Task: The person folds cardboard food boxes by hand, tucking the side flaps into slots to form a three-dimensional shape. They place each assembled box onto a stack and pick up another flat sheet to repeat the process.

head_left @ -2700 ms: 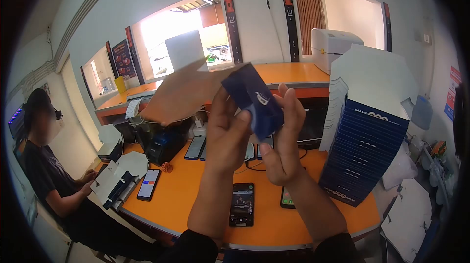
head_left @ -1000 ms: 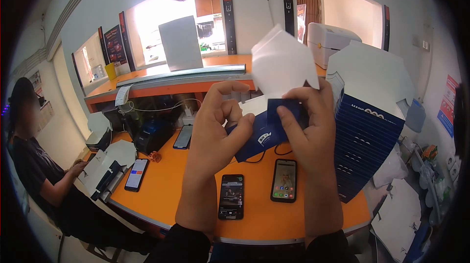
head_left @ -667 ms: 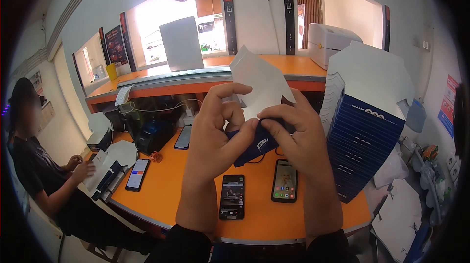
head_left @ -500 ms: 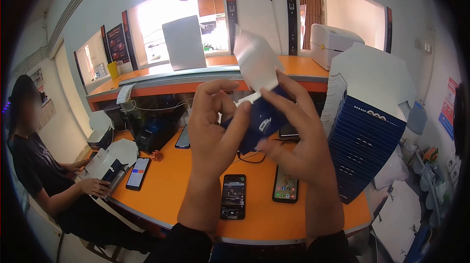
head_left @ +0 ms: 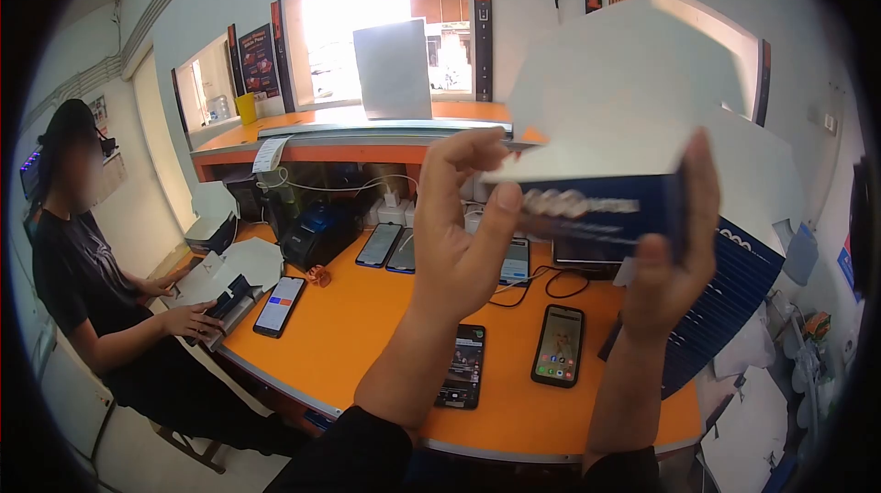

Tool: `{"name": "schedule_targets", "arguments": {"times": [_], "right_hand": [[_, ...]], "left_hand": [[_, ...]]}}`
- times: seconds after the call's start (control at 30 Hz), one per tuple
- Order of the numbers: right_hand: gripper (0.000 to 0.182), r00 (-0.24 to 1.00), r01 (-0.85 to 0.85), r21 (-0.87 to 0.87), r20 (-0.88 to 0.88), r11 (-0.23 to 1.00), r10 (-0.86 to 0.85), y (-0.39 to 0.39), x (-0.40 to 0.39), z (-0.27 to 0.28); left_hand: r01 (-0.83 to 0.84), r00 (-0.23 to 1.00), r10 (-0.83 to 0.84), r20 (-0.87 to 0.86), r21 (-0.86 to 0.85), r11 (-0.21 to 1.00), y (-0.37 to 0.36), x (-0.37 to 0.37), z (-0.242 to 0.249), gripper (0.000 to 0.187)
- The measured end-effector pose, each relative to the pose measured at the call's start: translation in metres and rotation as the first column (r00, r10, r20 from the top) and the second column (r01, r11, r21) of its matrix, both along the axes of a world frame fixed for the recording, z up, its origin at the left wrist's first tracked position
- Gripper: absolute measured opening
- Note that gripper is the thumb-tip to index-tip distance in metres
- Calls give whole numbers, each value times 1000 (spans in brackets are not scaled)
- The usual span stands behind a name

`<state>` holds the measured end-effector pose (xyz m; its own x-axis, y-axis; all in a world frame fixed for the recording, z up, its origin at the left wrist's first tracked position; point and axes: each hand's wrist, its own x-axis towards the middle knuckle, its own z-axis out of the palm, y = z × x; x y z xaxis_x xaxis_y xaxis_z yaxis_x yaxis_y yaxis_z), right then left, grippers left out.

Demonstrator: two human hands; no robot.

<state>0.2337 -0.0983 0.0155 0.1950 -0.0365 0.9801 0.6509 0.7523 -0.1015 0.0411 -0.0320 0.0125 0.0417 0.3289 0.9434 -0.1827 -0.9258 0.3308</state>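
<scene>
In front of me, above the table, is a partly folded cardboard box (head_left: 596,204), dark blue with white print on its front. Its large white flap (head_left: 624,89) stands up behind, blurred by motion. My left hand (head_left: 463,227) pinches the box's left end, thumb at the front corner. On the right end, my right hand (head_left: 674,263) has its fingers upright along the side and its thumb low on the front. Behind my right hand leans a tall stack of dark blue box blanks (head_left: 720,309), partly hidden.
Phones lie on the orange table (head_left: 358,328), among them a black phone (head_left: 558,346) and another phone (head_left: 466,366) beside my left forearm. A black printer (head_left: 317,236) and cables stand behind. At left, a co-worker (head_left: 78,245) handles another box (head_left: 225,305).
The cardboard box has moved right and turned so its printed front faces me, its white flap spread upright. My hands are further apart. The view has shifted left.
</scene>
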Motion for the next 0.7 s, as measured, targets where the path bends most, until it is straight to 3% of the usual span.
{"name": "schedule_targets", "arguments": {"times": [0.1, 0.17, 0.27, 0.33, 0.37, 0.4, 0.47, 0.53, 0.63, 0.7], "right_hand": [[91, 941, -243, 113, -215, 964, 262, -1, 0, 0], [90, 897, -339, 106, -263, 935, 355, 3, 2, -4], [88, 850, -460, 30, -275, 887, 450, 10, -3, -7], [95, 822, -511, 16, -284, 860, 494, 13, -2, -8], [99, 822, -506, 37, -280, 862, 495, 15, -7, -6], [103, 823, -501, 56, -279, 863, 496, 18, -12, -4], [101, 895, -268, 48, -357, 962, 267, 17, -35, 13], [98, 890, -323, -32, -351, 946, 292, 17, -25, 7], [96, 715, -685, -156, -327, 711, 618, 12, 13, -9], [96, 589, -791, -88, -378, 606, 714, 2, 4, 0]], "left_hand": [[59, 968, -24, 248, -135, 989, 8, 23, -3, 86], [323, 943, -296, 154, -201, 925, 11, 32, -7, 92], [609, 769, -633, 90, -402, 683, 11, 33, -17, 85], [685, 686, -700, 199, -500, 530, 7, 29, -12, 75], [695, 692, -686, 227, -469, 546, 8, 28, -13, 60], [695, 691, -690, 216, -460, 552, 10, 25, -13, 58], [696, 689, -697, 198, -446, 562, 14, 17, -14, 54], [749, 652, -706, 276, -380, 543, 14, 16, -13, 48], [826, 559, -757, 337, -304, 475, 12, 17, -10, 42], [845, 531, -772, 350, -294, 448, 7, 18, -8, 48]]}}
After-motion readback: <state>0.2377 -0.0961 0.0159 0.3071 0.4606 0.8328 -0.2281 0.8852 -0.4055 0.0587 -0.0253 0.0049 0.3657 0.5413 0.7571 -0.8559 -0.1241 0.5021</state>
